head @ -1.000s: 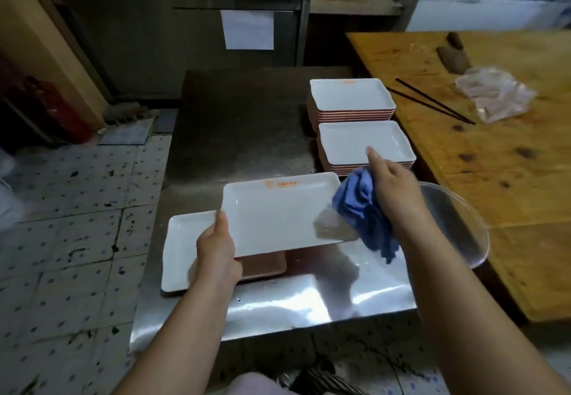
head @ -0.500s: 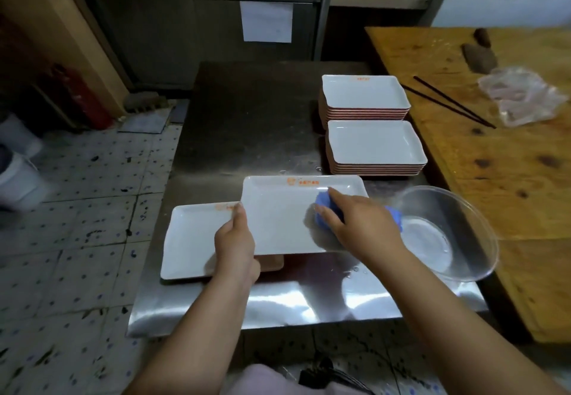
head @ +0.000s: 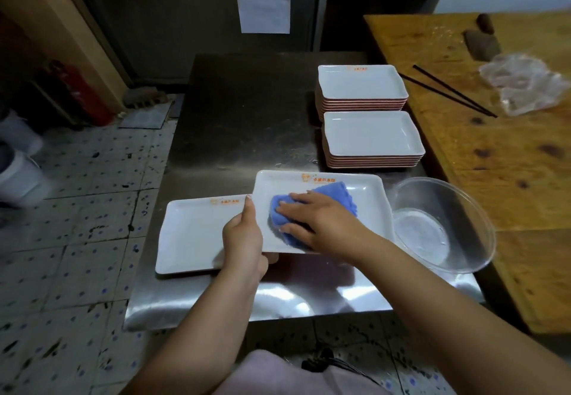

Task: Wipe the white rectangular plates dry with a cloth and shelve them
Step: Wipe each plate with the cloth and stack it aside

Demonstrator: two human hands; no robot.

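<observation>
The plate [head: 367, 206] is held tilted over the steel table [head: 247, 110], overlapping another plate [head: 191, 237]. Left hand [head: 244, 240] pinches its left rim; right hand [head: 318, 218] presses the blue cloth [head: 336, 197] flat. Stiff, probably slick, likely breakable: grip the rims

Two stacks of white rectangular plates [head: 367, 110], two single large white rectangular plates [head: 364, 206], one blue cloth [head: 335, 197], one clear plastic bowl [head: 463, 206], two black chopsticks [head: 454, 91].
</observation>
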